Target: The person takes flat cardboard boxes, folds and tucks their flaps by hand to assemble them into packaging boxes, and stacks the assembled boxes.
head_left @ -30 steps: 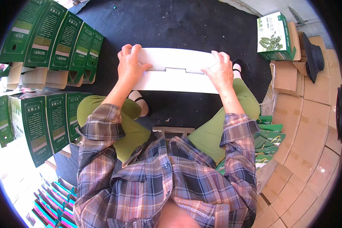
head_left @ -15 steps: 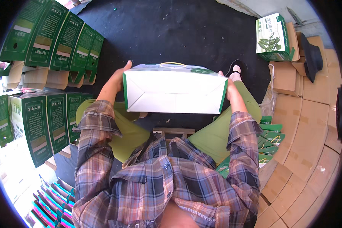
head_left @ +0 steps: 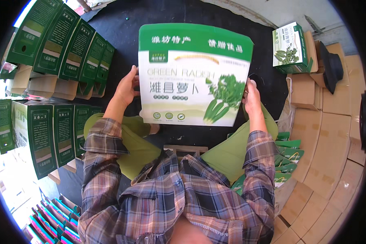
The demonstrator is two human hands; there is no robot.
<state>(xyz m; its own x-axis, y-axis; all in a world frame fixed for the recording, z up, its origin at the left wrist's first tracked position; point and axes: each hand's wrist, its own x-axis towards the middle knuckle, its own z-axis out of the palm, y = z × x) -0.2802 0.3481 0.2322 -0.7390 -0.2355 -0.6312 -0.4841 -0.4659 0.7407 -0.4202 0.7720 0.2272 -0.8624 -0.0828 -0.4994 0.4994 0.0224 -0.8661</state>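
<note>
Between my hands, above my knees, is a white and green cardboard gift box [head_left: 183,101] with a picture of green radishes and a pale yellow cord handle [head_left: 197,58]. Its printed broad face is turned up toward me. My left hand [head_left: 128,87] grips the box's left side, thumb pointing up along the edge. On the opposite side my right hand [head_left: 251,96] holds the right edge, thumb in front and the other fingers partly hidden behind it.
Rows of dark green boxes [head_left: 63,53] stand at the left. Brown cartons [head_left: 323,142] line the right, with a finished-looking radish box [head_left: 288,49] and a black hat [head_left: 333,65] on top. Folded green boxes [head_left: 286,152] lie beside my right leg. Black sheeting [head_left: 183,12] covers the floor.
The box has tipped in my hands: its white creased panel faced me before, and now its printed broad face does. Both hands have stayed on its sides.
</note>
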